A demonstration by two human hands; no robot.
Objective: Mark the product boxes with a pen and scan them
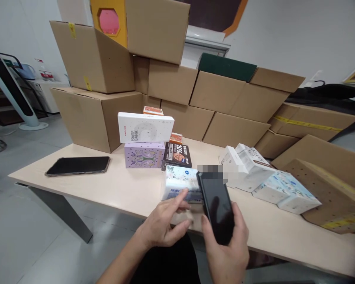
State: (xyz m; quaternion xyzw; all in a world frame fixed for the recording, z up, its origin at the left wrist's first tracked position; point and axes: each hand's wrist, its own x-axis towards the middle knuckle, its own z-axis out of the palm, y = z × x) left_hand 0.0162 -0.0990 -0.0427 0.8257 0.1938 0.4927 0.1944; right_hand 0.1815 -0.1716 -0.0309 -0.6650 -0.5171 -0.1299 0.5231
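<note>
My right hand (229, 252) grips a black smartphone (217, 209) upright by its lower sides, its dark screen facing me and its top edge partly blurred out. To the left of it, my left hand (168, 221) hovers with its index finger stretched out and the other fingers loosely bent, holding nothing. Just beyond both hands stands a white floral tissue pack (179, 179), partly covered by the phone and my fingertip. Whether that fingertip touches the pack I cannot tell.
A second phone (78, 165) lies at the table's left. Behind stand a purple box (144, 156) with a white power bank box (146, 128) on it, and a black box (179, 155). White boxes (248, 165) and tissue packs (286, 189) sit right. Cardboard boxes (219, 92) wall the back.
</note>
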